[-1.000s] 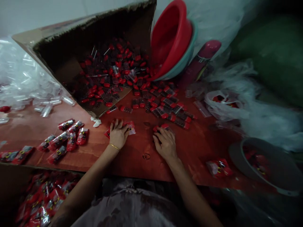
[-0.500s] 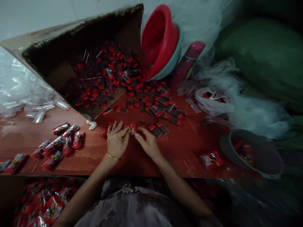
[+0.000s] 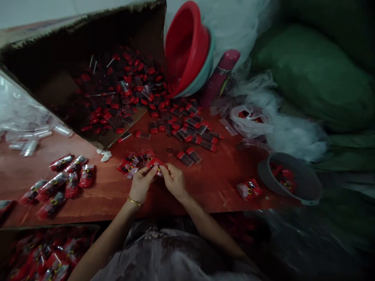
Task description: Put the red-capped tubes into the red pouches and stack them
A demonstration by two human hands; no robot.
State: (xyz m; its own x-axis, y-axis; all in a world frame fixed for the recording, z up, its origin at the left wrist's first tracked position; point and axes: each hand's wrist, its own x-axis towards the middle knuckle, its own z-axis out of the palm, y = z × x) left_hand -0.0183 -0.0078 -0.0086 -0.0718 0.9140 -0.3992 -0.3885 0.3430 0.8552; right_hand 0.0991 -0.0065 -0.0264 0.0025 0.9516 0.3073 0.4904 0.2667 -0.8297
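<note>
My left hand (image 3: 141, 183) and my right hand (image 3: 173, 180) meet over the red wooden table (image 3: 211, 183), both pinching one small red printed packet (image 3: 156, 164) between their fingertips. Just behind it lies a small pile of the same red packets (image 3: 134, 160). Two red-capped small items (image 3: 189, 156) lie a little to the right of my right hand. A gold bracelet sits on my left wrist.
A tipped cardboard box (image 3: 88, 78) spills several red-capped items (image 3: 181, 125) across the table. Filled packets (image 3: 61, 179) lie at left, clear tubes (image 3: 29, 136) far left. Red and teal basins (image 3: 187, 47), a pink bottle (image 3: 219, 78), a grey bowl (image 3: 293, 179) and one packet (image 3: 249, 189) sit at right.
My right hand left the red-capped items and came over to my left hand. Both hands lifted one packet off the pile and pulled it nearer to me.
</note>
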